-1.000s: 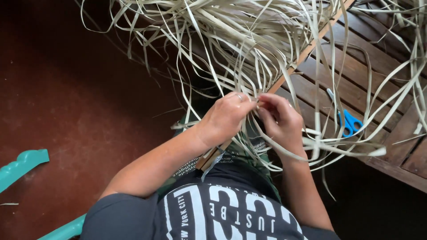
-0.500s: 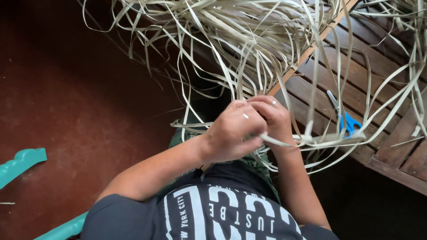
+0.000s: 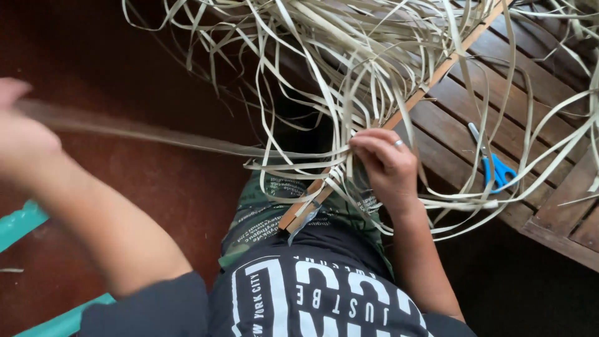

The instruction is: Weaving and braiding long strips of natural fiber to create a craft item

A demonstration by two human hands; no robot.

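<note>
Pulling one pale flat fibre strip (image 3: 187, 138) sideways, my blurred left hand (image 3: 22, 134) grips it; right hand (image 3: 388, 167) pinches the crossing at the wooden slat (image 3: 374, 134). Most strips (image 3: 349, 56) hang loose, unwoven.

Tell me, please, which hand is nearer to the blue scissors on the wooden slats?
The right. The right hand grips strips just left of the blue scissors; the left hand is far off at the left edge, pulling a strip.

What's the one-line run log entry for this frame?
left hand: pulling strip out leftward, blurred | right hand: pinching strips at wooden slat | scissors: untouched on bench
</note>
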